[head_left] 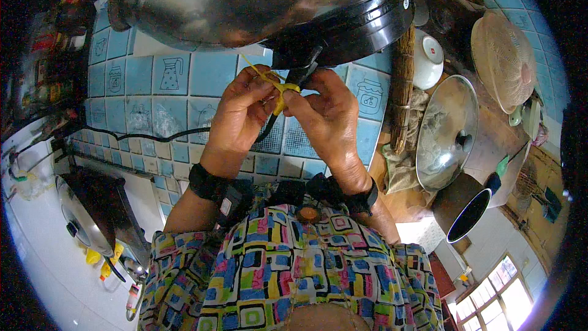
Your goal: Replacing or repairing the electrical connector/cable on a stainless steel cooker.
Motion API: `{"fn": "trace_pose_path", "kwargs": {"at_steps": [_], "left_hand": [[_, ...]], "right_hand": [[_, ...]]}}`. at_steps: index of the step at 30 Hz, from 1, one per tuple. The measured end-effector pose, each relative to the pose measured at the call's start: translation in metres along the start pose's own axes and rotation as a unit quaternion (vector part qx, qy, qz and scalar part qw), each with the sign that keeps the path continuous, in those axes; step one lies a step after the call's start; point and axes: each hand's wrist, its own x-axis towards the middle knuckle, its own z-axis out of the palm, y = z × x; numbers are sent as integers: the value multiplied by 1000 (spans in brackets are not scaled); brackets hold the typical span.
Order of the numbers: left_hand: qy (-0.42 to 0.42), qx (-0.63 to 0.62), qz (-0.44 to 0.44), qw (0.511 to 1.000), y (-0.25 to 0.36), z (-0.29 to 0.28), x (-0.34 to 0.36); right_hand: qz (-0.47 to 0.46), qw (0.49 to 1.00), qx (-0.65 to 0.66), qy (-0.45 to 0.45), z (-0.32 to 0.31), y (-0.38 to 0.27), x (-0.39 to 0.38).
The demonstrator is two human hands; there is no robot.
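Both hands meet in front of a large shiny metal pan (pixel 202 9) on a black round base (pixel 349 30). My left hand (pixel 244 101) pinches a thin yellow strip (pixel 286 87), whose loose end sticks up past the fingers. The strip is bunched between my two hands; I cannot tell if it is tape or ribbon. My right hand (pixel 327 110) is closed on the strip's other side, thumb against it, fingers curled beside a black plug-like part (pixel 302 75) at the base. From below the hands a black cord (pixel 165 139) runs off to the left.
Blue patterned tiles (pixel 205 73) cover the surface under my hands. To the right lie a glass lid (pixel 449 132), a white bowl (pixel 429 59), a bundle of sticks (pixel 402 89), a woven basket (pixel 505 61) and a dark pot (pixel 460 208). Another lidded pan (pixel 84 214) is at the lower left.
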Motion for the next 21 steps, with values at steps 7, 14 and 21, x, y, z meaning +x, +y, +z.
{"fn": "trace_pose_path", "kwargs": {"at_steps": [7,14,21], "left_hand": [[57,-40,3,998,-5,4,-3],[49,-25,-16,998,-6,-2,3],[89,-14,-8,996,-2,16,4]], "right_hand": [[22,999,28,-6,-1,0,-2],[24,1000,-1,-13,-1,-4,-3],[14,997,79,7,4,-5,-4]]}}
